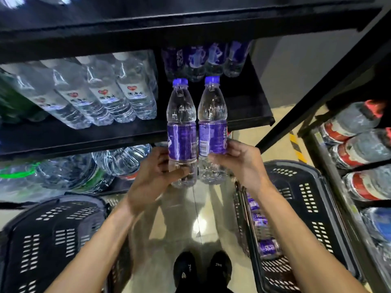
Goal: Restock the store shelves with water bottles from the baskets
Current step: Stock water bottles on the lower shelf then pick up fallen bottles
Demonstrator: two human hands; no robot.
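Observation:
I hold two purple-labelled water bottles upright, side by side, in front of the black shelf [249, 121]. My left hand [152, 176] grips the lower part of the left bottle [181, 123]. My right hand [239, 159] grips the right bottle [212, 121] at its label. Both have blue caps, level with the shelf's bare right section. At the back of that section stand several more purple-labelled bottles [203, 60]. The basket on the right [300, 208] holds several purple-labelled bottles [268, 248] lying in a row.
Clear bottles with white caps and red heart labels [101, 92] fill the shelf's left part. Large water jugs [88, 168] sit on the shelf below. A dark basket [53, 240] stands at lower left. Red-labelled bottles [359, 149] fill a rack at right. My shoes [201, 269] are between the baskets.

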